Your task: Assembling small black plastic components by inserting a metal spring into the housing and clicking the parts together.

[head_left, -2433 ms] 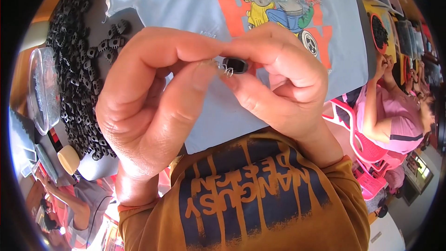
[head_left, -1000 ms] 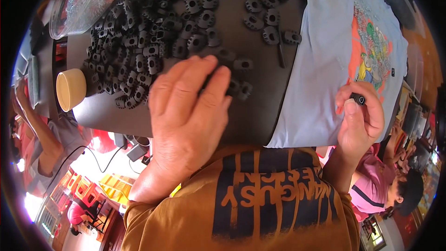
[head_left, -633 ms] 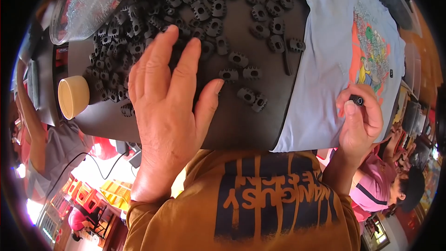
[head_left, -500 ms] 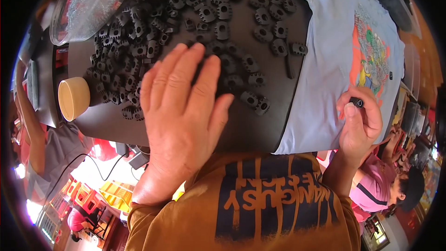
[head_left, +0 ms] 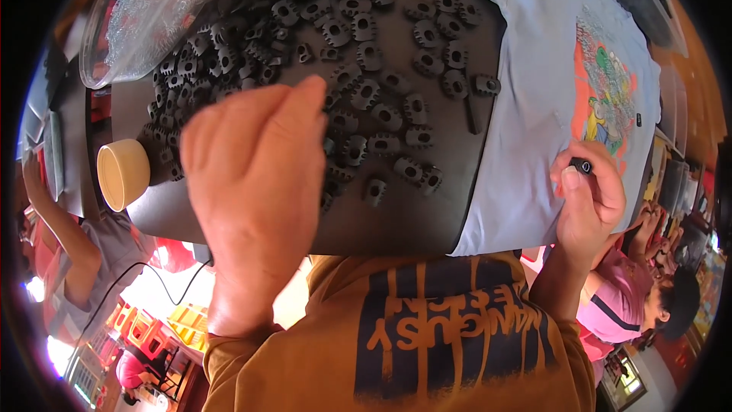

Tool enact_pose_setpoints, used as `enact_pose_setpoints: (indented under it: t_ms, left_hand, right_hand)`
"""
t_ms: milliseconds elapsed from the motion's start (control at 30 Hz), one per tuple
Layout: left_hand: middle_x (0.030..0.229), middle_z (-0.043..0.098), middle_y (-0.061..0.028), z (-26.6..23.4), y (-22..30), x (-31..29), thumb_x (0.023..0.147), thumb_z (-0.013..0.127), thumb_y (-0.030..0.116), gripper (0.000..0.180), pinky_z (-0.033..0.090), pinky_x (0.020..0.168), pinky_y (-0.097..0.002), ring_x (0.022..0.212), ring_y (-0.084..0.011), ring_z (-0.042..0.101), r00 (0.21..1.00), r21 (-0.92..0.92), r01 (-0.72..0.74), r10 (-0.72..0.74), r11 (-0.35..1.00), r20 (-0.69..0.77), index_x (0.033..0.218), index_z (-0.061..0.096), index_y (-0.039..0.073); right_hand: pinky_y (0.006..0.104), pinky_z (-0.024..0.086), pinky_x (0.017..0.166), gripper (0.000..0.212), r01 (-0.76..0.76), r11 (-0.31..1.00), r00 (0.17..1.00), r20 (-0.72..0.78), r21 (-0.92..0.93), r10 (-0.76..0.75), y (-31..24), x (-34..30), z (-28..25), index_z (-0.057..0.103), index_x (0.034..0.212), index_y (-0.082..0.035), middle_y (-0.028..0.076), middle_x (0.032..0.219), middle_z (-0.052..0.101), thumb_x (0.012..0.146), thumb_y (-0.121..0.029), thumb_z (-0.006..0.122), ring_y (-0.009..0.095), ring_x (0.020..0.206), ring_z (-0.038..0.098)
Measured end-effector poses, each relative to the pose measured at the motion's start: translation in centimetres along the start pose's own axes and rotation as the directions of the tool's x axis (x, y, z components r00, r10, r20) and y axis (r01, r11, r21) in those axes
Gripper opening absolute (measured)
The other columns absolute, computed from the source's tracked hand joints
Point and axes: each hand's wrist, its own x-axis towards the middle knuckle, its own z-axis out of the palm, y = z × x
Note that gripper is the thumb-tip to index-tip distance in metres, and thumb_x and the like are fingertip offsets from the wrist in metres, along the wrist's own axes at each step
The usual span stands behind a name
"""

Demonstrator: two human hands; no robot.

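Over the near side of a heap of black toothed plastic parts, my left hand hovers with its back up. Its fingers bend down out of sight and are slightly blurred, so their grip is hidden. Several looser toothed parts lie just right of it on the dark tabletop. My right hand is closed above a light blue shirt, pinching a small black plastic piece with a round end between thumb and fingers. A single small black piece rests on the shirt near its printed picture.
A clear plastic tub with many small silvery pieces stands at the far left. Nearer is a pale yellow round container. A thin black stick-like part lies by the shirt's edge. Other people sit to the left and right.
My left hand has moved left and turned, its spread fingers now bent down; more toothed parts show where it was. My right hand stays almost still with its black piece.
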Motion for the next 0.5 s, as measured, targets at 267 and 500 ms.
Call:
enact_pose_setpoints:
  t_ms: [267, 500]
  left_hand:
    - [0.088, 0.06, -0.0047, 1.5, -2.2, 3.2, 0.075, 0.065, 0.006, 0.021, 0.043, 0.08, -0.0381, 0.086, -0.0249, 0.057, 0.982, 0.226, -0.191, 0.188, 0.955, 0.033, 0.095, 0.067, 0.005]
    - [0.088, 0.059, -0.0051, 1.3, -1.8, 4.1, 0.075, 0.063, 0.007, 0.016, 0.042, 0.081, -0.0381, 0.086, -0.0254, 0.057, 0.971, 0.285, -0.237, 0.214, 0.929, 0.111, 0.09, 0.066, 0.006]
  right_hand:
    - [0.0238, 0.047, 0.068, 0.027, -0.072, 0.989, 0.994, -0.071, 0.127, 0.081, -0.5, -0.3, 0.5, 0.06, 0.109, 0.005, 0.007, 0.091, 0.059, 0.082, 0.009, 0.064, 0.011, 0.077, 0.056]
    - [0.0223, 0.045, 0.064, 0.024, 0.0, 0.951, 0.991, 0.128, 0.308, -0.042, -2.9, 2.4, 1.3, 0.058, 0.104, 0.003, 0.006, 0.086, 0.06, 0.081, 0.005, 0.065, 0.01, 0.072, 0.055]
